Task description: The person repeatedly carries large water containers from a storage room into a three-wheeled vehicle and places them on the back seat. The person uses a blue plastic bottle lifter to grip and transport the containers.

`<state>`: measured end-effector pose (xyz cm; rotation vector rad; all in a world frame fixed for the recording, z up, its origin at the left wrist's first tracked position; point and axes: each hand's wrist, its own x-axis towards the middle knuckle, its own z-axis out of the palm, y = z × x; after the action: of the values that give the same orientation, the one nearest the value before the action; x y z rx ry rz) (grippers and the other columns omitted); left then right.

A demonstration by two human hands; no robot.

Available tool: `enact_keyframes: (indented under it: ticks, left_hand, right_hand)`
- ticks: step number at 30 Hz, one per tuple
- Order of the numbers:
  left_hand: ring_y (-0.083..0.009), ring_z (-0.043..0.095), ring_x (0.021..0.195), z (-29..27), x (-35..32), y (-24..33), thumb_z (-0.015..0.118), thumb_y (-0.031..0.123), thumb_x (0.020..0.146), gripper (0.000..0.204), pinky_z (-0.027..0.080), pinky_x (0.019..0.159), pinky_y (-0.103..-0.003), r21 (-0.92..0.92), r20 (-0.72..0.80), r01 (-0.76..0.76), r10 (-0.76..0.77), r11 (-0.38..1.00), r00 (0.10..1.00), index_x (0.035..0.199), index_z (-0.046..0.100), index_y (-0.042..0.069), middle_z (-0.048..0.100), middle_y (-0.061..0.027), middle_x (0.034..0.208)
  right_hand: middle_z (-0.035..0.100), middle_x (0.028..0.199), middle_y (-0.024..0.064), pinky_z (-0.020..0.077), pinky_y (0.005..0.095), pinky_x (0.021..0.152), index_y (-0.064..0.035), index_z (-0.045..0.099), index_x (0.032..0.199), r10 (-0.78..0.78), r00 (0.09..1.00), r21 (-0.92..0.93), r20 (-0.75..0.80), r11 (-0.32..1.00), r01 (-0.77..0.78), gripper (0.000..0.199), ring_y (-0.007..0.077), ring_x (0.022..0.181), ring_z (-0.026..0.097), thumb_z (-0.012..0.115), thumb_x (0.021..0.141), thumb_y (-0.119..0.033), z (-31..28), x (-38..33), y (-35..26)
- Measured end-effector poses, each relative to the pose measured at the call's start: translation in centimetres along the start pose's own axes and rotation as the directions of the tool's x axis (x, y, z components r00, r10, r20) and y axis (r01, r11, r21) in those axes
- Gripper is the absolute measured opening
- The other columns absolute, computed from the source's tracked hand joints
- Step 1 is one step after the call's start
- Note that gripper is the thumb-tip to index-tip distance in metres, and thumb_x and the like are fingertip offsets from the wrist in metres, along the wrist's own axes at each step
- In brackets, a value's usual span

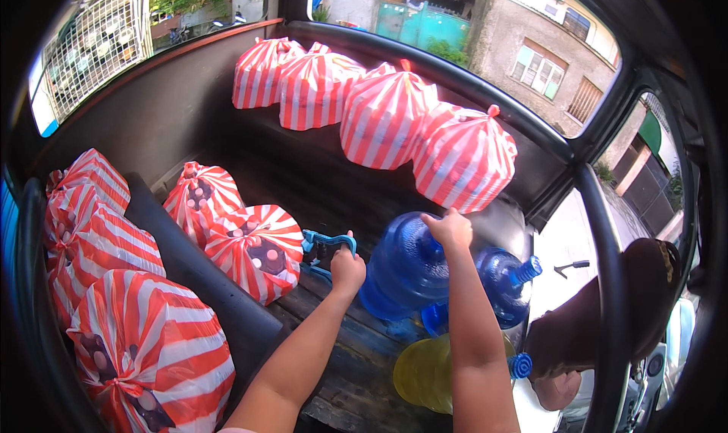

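- Bare forearms (299,357) are closest to the lens, reaching in from the bottom edge of the head view.
- Left hand (348,272) is curled tight around the edge of a light-blue plastic frame (309,243), just above the dark slatted floor (341,380).
- Right hand (452,230) is up at the top of a big round translucent blue plastic jug (402,270). Fingers are partly hidden, so can't tell if it's really gripping.
- Right of that jug, a second blue plastic jug (497,300), cap pointing right. Nearer the camera, a translucent yellow jug (421,372), partly behind the right forearm.
- Red-and-white striped plastic bags (155,349) everywhere: three lower left, two near the frame, four along the far side.
- Far right: person in dark brown clothing (576,331).
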<state>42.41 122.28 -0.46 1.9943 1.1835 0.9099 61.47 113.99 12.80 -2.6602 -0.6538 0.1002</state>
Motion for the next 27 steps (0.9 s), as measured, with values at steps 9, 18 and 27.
enact_keyframes:
  ticks: [9, 18, 27]
  left_hand:
    - [-0.0331, 0.064, 0.087, 0.3, 0.3, 0.3, 0.055, -0.001, 0.075, 0.067, 0.051, 0.08, -0.041, -0.003, -0.128, 0.068, -0.068, 0.998, 0.989, 0.141, 0.044, 0.008, 0.064, -0.0178, 0.094]
    - [-0.0417, 0.061, 0.099, -1.3, 0.2, 2.1, 0.053, -0.001, 0.076, 0.065, 0.049, 0.09, -0.045, 0.009, -0.137, 0.001, 0.0, 1.0, 0.991, 0.14, 0.044, 0.006, 0.06, -0.0259, 0.105]
    - [-0.0393, 0.061, 0.1, -6.7, 3.0, 1.5, 0.05, -0.006, 0.078, 0.064, 0.051, 0.083, -0.044, -0.03, -0.399, 0.004, -0.016, 1.0, 0.917, 0.139, 0.044, 0.008, 0.059, -0.0229, 0.115]
  right_hand:
    - [0.056, 0.094, 0.0229, 0.0519, 0.0477, 0.066, -0.0083, 0.062, 0.093, -0.347, 0.856, -0.101, -0.384, 0.937, 0.334, 0.025, 0.0406, 0.076, 0.063, 0.067, 0.082, -0.029, 3.4, -7.9, 1.8]
    - [0.052, 0.082, 0.011, 0.0528, 0.0356, 0.054, -0.0141, 0.061, 0.082, -0.927, 0.371, -0.095, -0.057, 0.375, 0.922, 0.013, 0.0283, 0.068, 0.06, 0.07, 0.075, -0.02, 2.7, -13.8, 2.7]
    - [0.053, 0.081, 0.0119, 0.0555, 0.0356, 0.056, -0.0111, 0.064, 0.08, -0.939, -0.33, 0.123, 0.101, -0.317, 0.94, 0.01, 0.0281, 0.071, 0.062, 0.063, 0.075, -0.02, 4.9, -11.8, -4.1]
